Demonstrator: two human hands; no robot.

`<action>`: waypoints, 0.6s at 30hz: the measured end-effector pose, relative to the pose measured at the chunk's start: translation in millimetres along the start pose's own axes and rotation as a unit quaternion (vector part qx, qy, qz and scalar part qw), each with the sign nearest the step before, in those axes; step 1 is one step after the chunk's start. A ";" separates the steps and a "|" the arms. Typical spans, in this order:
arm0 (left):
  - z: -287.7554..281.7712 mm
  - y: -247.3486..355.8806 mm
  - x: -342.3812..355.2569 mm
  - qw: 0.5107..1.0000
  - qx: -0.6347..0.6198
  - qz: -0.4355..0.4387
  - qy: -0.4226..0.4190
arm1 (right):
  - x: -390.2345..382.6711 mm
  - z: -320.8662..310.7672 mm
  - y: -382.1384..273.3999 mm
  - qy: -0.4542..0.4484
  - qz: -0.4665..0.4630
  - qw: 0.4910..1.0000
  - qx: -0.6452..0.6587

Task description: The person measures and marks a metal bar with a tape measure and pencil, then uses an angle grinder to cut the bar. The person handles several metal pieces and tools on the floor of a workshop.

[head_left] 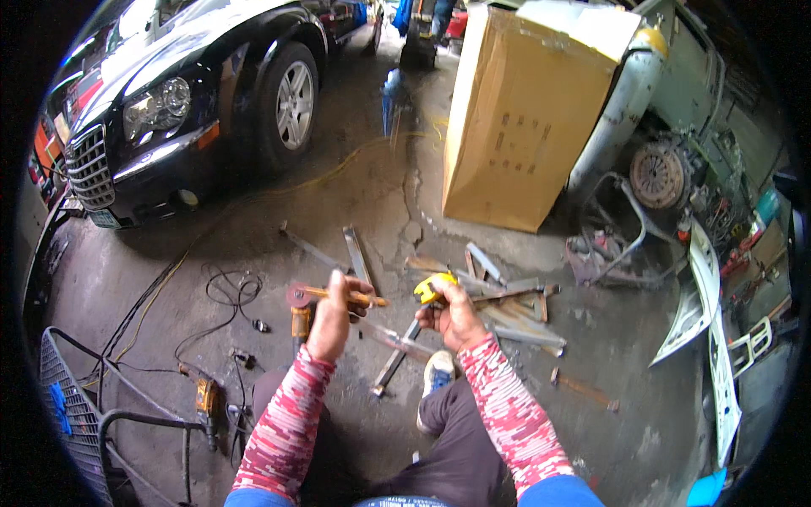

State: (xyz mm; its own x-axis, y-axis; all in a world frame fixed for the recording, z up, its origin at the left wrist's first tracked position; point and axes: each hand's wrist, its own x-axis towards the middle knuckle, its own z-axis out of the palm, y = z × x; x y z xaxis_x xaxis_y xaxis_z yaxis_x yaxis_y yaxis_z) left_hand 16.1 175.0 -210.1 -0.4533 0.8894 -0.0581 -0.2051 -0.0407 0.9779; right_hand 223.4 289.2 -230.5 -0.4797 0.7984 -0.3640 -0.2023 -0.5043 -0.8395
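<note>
My left hand (336,317) grips a short orange-brown bar (372,300), probably rusty metal, held roughly level. Just left of it is a yellow-and-black angle grinder (301,325) with a reddish disc, partly hidden behind the hand. A yellow tape measure (435,286) is in the closed fingers of my right hand (456,319). Below and between my hands, a long grey metal bar (389,365) lies on the concrete, with more steel pieces (528,329), some rusty, scattered to the right.
A black car (144,160) stands upper left, a large cardboard box (524,127) and gas cylinder (617,118) upper right. Cables and another power tool (207,406) lie left, beside a wire-mesh chair (72,397). White car panels (697,279) and parts lean at the right.
</note>
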 end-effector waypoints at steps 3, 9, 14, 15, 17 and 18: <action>-12.0 4.0 -4.4 1.000 0.011 -0.003 -0.026 | -7.2 1.6 3.2 -0.035 -0.049 0.998 -0.017; -4.5 1.4 -16.4 0.974 0.109 0.187 -0.063 | -27.6 12.3 -5.7 -0.152 -0.107 0.975 -0.117; 15.3 -6.8 -21.0 0.983 0.060 0.158 -0.068 | -25.7 31.8 -6.7 -0.224 -0.149 0.944 -0.191; 14.0 -7.3 -20.9 0.982 0.070 0.163 -0.057 | -24.8 34.7 -4.3 -0.230 -0.174 0.936 -0.201; 11.0 -8.6 -20.0 0.982 0.076 0.160 -0.058 | -23.9 35.3 -1.3 -0.247 -0.150 0.943 -0.166; 9.2 -8.9 -20.2 0.981 0.064 0.167 -0.073 | -23.7 34.6 -0.1 -0.249 -0.143 0.946 -0.148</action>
State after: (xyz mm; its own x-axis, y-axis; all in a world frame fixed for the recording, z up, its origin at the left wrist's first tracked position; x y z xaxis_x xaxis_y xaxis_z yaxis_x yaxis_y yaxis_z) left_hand 35.1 161.6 -215.8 -0.3454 0.8923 0.2905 0.0482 -0.2923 0.9551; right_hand 205.3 259.0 -207.8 -0.7994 0.5970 0.0684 -0.1717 -0.1178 -0.9781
